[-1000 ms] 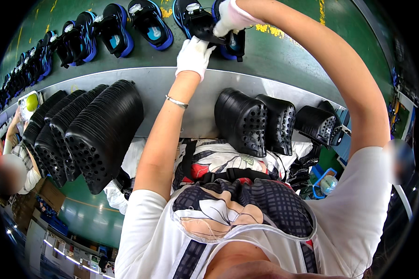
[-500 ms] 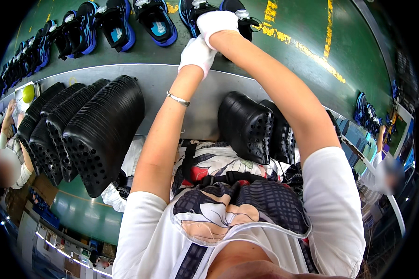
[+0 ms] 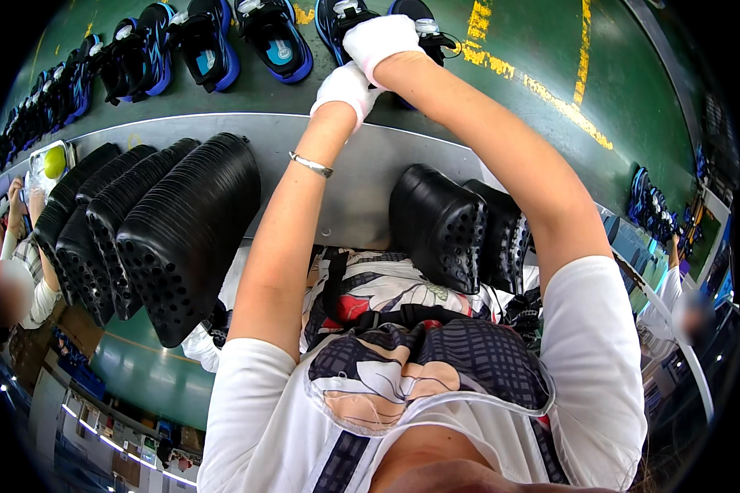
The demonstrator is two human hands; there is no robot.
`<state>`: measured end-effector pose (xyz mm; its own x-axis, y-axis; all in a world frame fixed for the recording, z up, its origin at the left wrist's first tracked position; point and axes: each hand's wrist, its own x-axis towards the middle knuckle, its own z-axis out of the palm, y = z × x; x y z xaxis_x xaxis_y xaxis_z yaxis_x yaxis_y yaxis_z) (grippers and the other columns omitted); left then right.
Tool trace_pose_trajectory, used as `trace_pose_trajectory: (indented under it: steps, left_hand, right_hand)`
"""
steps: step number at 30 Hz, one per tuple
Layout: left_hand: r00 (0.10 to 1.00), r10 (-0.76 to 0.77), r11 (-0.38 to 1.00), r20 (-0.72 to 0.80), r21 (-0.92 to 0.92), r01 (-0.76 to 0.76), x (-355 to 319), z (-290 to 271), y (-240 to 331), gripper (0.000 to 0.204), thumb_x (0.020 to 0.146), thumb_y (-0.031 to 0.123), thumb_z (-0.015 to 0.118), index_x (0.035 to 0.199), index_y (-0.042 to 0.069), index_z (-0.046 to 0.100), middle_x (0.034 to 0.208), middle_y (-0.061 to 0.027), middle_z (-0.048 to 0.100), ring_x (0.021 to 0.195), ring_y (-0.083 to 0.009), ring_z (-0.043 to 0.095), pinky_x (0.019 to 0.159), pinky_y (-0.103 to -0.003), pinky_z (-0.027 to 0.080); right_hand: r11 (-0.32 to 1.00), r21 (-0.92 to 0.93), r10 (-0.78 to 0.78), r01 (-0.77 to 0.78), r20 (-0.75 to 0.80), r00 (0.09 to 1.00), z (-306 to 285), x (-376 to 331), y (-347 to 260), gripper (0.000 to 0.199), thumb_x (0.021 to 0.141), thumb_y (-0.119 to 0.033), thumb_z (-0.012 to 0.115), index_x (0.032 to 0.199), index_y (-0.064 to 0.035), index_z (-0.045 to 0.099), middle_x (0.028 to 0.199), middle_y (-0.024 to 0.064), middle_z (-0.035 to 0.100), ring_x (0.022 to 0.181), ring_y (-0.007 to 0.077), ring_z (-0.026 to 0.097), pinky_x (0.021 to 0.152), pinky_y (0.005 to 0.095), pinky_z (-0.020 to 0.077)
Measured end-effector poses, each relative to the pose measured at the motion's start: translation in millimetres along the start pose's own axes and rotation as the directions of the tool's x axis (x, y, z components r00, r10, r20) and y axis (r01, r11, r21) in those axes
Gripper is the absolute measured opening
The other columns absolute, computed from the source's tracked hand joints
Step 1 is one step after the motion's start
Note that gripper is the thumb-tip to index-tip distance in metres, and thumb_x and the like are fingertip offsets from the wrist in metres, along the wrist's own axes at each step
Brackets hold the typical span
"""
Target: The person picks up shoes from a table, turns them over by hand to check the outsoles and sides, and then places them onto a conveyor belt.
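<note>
Both hands wear white gloves and reach to the far side, over a pair of black and blue sneakers. My right hand (image 3: 381,41) is closed, resting between the left sneaker (image 3: 335,25) and the right sneaker (image 3: 419,31). Just below it, my left hand (image 3: 345,89) is also closed, at the heel end of the left sneaker, its knuckles touching the right hand. The fingertips and whatever they hold are hidden behind the gloves. White wads sit in the sneakers' openings.
Stacks of black perforated shoe forms (image 3: 191,238) stand left on the metal ledge (image 3: 349,205); two more black forms (image 3: 437,226) are right of my left forearm. Sneakers (image 3: 201,45) line the green belt (image 3: 534,33). Co-workers are at both edges, a yellow-green ball (image 3: 54,162) by the left one.
My hands have shifted slightly left and stay together at the sneakers. The black forms appear a little farther right as the view moves.
</note>
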<state>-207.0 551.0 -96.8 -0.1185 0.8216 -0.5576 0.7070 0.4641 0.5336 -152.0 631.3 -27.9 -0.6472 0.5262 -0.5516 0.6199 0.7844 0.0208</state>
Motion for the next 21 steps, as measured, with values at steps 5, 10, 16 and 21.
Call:
trace_pose_trajectory:
  steps: [5, 10, 16, 21]
  left_hand:
    - [1.0, 0.028, 0.996, 0.005, 0.079, -0.029, 12, 0, 0, 0.037, 0.083, 0.035, 0.063, 0.108, 0.008, 0.063, 0.109, -0.016, 0.063, 0.101, -0.0354, 0.059, 0.086, -0.04, 0.049]
    - [0.967, 0.238, 0.966, -0.092, 0.131, -0.225, 13, 4, -20, 0.04, 0.084, 0.036, 0.06, 0.111, 0.006, 0.062, 0.115, -0.0186, 0.06, 0.107, -0.0367, 0.054, 0.091, -0.041, 0.045]
    - [0.975, 0.216, 0.943, 0.041, 0.248, -0.22, 13, -15, -12, 0.045, 0.087, 0.033, 0.056, 0.12, 0.002, 0.056, 0.126, -0.0177, 0.054, 0.12, -0.0313, 0.048, 0.102, -0.038, 0.036]
    - [0.932, 0.331, 0.901, -0.15, 0.344, -0.265, 20, -9, -56, 0.054, 0.086, 0.034, 0.059, 0.124, -0.004, 0.05, 0.134, -0.0225, 0.045, 0.126, -0.0357, 0.04, 0.107, -0.037, 0.03]
  right_hand:
    - [0.998, 0.059, 0.033, -0.028, -0.082, 0.996, 10, 25, 10, 0.026, 0.081, -0.012, 0.055, 0.101, -0.0086, 0.069, 0.1, 0.0104, 0.069, 0.094, 0.0277, 0.066, 0.08, 0.0388, 0.0512]
    - [0.994, 0.101, 0.051, -0.049, -0.019, 0.999, -5, 7, 5, 0.028, 0.077, -0.015, 0.062, 0.105, -0.0129, 0.068, 0.107, 0.0089, 0.067, 0.099, 0.0262, 0.064, 0.08, 0.0387, 0.0513]
    - [0.901, 0.433, 0.103, -0.02, -0.169, 0.98, 6, -90, 34, 0.03, 0.087, -0.035, 0.048, 0.097, -0.0107, 0.062, 0.095, 0.0113, 0.065, 0.091, 0.0324, 0.062, 0.079, 0.04, 0.0494]
    - [0.78, 0.616, 0.427, -0.106, -0.401, 0.81, 69, -248, 87, 0.028, 0.09, -0.034, 0.048, 0.099, -0.0111, 0.061, 0.095, 0.011, 0.062, 0.092, 0.0302, 0.059, 0.081, 0.0388, 0.0478]
